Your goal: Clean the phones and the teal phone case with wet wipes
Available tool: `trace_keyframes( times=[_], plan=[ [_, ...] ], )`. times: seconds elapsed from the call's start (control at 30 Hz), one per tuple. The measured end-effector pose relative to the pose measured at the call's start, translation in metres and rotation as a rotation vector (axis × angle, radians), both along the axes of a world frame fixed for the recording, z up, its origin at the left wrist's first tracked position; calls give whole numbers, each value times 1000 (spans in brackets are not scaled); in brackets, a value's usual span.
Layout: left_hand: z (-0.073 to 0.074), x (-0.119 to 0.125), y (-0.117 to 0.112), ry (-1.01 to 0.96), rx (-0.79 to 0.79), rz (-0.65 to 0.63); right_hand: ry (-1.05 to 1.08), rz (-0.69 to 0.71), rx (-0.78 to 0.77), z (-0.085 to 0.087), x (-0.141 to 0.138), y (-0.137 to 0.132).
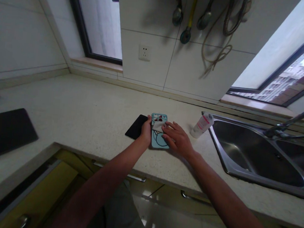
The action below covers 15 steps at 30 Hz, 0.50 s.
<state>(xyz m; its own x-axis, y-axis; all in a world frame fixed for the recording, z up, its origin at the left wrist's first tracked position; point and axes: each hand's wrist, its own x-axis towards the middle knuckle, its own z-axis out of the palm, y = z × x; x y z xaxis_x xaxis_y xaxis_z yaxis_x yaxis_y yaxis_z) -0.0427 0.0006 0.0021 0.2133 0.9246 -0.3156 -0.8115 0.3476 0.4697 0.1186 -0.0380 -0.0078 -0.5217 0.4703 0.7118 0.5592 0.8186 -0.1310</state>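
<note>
A light blue phone case (160, 141) with a printed pattern and camera openings lies back up on the counter; whether a phone is inside I cannot tell. My left hand (146, 130) is closed along its left edge, steadying it. The fingers of my right hand (178, 137) press a small white wipe (157, 126) against the upper part of the case. To the left, partly behind my left hand, a flat black phone-like slab (136, 127) rests on the counter. A clear-and-white bottle with pink print (202, 125) stands tilted-looking to the right of my right hand.
A steel sink (223, 163) with a faucet (275, 130) is set into the counter (95, 123) at the right. A black flat panel (3, 133) lies at the left. Hoses (189, 21) and a socket (144, 52) are on the wall. Drawers with handles sit below.
</note>
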Motion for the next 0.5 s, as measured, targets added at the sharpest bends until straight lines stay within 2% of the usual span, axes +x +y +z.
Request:
trace_keyframes(
  times=[0.17,0.27,0.5],
  plan=[
    [2,-8,3,-20,-6,-45,-29,197,88,13,-6,-14],
    [5,-13,0,-19,10,-69,-50,288,118,15,-11,-20],
    [7,-16,-4,6,-11,-113,-152,344,106,10,-22,-28]
  ],
)
